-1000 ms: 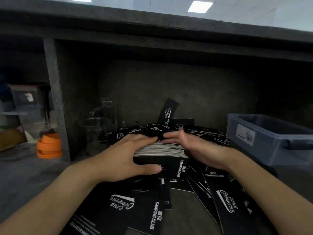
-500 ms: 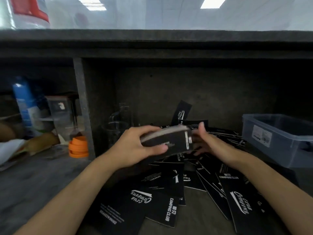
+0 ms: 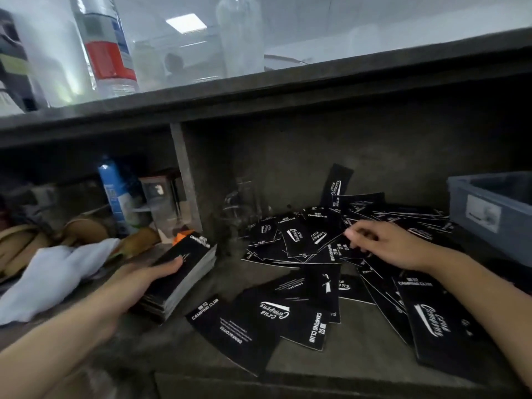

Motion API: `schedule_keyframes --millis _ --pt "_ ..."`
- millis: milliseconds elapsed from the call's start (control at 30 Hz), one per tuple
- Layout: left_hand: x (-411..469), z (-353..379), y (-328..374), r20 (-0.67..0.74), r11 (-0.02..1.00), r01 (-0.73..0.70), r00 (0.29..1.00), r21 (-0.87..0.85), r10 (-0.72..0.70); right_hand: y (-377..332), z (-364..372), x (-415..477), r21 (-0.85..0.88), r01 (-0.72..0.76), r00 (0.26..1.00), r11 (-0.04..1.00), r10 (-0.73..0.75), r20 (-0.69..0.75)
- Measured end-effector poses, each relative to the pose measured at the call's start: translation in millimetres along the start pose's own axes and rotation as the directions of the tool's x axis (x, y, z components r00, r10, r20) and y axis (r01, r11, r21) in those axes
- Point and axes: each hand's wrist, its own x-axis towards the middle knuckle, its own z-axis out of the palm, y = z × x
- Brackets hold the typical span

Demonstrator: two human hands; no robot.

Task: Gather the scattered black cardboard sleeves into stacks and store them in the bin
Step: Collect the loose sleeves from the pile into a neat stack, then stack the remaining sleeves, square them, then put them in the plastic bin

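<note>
Scattered sleeves (image 3: 302, 243) spread just left of the bin (image 3: 489, 214), the right hand (image 3: 385, 246) loose-fingered above them, holding nothing. Farther from the bin, the left hand (image 3: 141, 283) grips a thick stack (image 3: 187, 272) by one end; one-handed, it could well fan and spill.

One head-worn wide-angle view looks forward and down, close into a shelf (image 3: 359, 358).
</note>
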Motion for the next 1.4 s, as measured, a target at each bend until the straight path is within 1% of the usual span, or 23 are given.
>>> schedule_keyframes --millis 67,100,133,200,300,367,400,433,467,500,533,567,600,633,667,767,867,933,1100,1167,1233,1333,1400 --pt "12.6 -6.2 -10.5 -0.048 0.998 -0.014 0.999 0.062 0.017 1.7 -0.5 0.6 0.014 0.005 1.0 1.0 -0.005 -0.01" --pt "18.7 -9.0 -14.7 -0.058 0.99 -0.053 0.997 0.131 0.06 3.5 -0.2 1.3 0.015 0.009 1.0 1.0 -0.009 -0.015" --pt "23.7 -11.2 -17.5 -0.074 0.956 -0.116 0.987 0.27 0.141 5.5 0.2 2.5 0.013 0.013 1.0 1.0 -0.013 -0.021" --pt "30.9 -17.1 -20.1 -0.071 0.805 -0.227 0.946 0.548 0.316 11.5 1.0 5.7 0.017 0.023 0.999 1.0 -0.023 -0.033" --pt "31.5 -28.1 -20.1 0.086 0.525 -0.377 0.865 0.763 0.495 16.7 1.6 8.0 0.021 0.027 0.999 0.999 -0.026 -0.04" --pt "29.8 -24.8 -15.0 0.065 0.354 -0.345 0.79 0.869 0.61 13.9 1.3 6.7 0.014 0.02 0.999 1.0 -0.02 -0.041" --pt "23.5 -19.1 -7.0 0.064 0.247 -0.333 0.702 0.91 0.709 12.7 1.3 6.1 0.012 0.014 0.999 1.0 -0.013 -0.041" --pt "11.7 -12.1 0.9 0.116 0.157 -0.376 0.608 0.913 0.786 12.1 1.1 5.7 0.008 0.01 0.999 1.0 -0.01 -0.04" --pt "-3.7 -2.3 8.0 0.203 0.12 -0.473 0.576 0.873 0.791 12.3 1.0 5.7 0.002 0.01 0.999 1.0 -0.01 -0.04" --pt "-22.0 10.9 14.2 0.314 0.133 -0.586 0.596 0.799 0.739 11.9 0.6 5.2 -0.008 0.007 0.999 1.0 -0.007 -0.039" --pt "-33.9 25.4 13.1 0.463 0.185 -0.693 0.632 0.697 0.622 11.3 0.6 5.0 -0.015 0.001 0.999 1.0 -0.002 -0.036" --pt "-41.9 41.9 7.1 0.603 0.218 -0.739 0.655 0.638 0.456 10.5 0.8 4.6 -0.02 -0.007 0.999 1.0 0.006 -0.032" --pt "-46.4 58.7 -0.1 0.691 0.207 -0.75 0.66 0.628 0.296 9.7 0.9 4.1 -0.025 -0.014 1.0 1.0 0.013 -0.028" --pt "-45.9 74.1 -7.2 0.735 0.188 -0.759 0.651 0.623 0.189 8.4 0.7 4.0 -0.04 -0.023 0.999 0.999 0.022 -0.03" --pt "-41.4 87.2 -11.6 0.754 0.202 -0.767 0.639 0.609 0.152 7.4 0.5 4.1 -0.066 -0.029 0.999 0.997 0.027 -0.042" --pt "-17.9 112.6 -13.8 0.738 0.302 -0.754 0.648 0.584 0.189 6.9 -3.0 3.9 -0.149 -0.108 0.992 0.983 0.097 -0.084" --pt "9.5 138.5 -9.5 0.719 0.272 -0.757 0.651 0.594 0.244 7.0 -4.4 1.6 -0.171 -0.231 0.973 0.958 0.229 -0.029" --pt "28.7 157.5 -2.8 0.68 0.269 -0.733 0.681 0.625 0.272 5.2 -2.2 1.1 -0.17 -0.223 0.974 0.96 0.225 -0.006" --pt "70.0 200.2 11.1 0.617 0.286 -0.692 0.721 0.663 0.314 -2.0 5.7 5.1 -0.015 -0.173 0.985 0.985 0.173 -0.016" --pt "78.2 213.1 14.3 0.623 0.271 -0.716 0.696 0.644 0.358 -3.4 9.9 8.4 0.037 -0.17 0.984 0.985 0.172 -0.036" --pt "83.8 220.5 15.1 0.624 0.265 -0.757 0.646 0.597 0.439 -5.0 14.3 12.9 0.144 -0.192 0.974 0.971 0.207 -0.094" --pt "87.8 221.4 12.5 0.625 0.288 -0.819 0.567 0.497 0.536 -2.2 18.4 20.3 0.396 -0.249 0.935 0.884 0.325 -0.138" --pt "88.3 218.9 11.3 0.633 0.29 -0.85 0.523 0.44 0.571 -1.4 20.9 22.9 0.481 -0.264 0.919 0.836 0.37 -0.138"
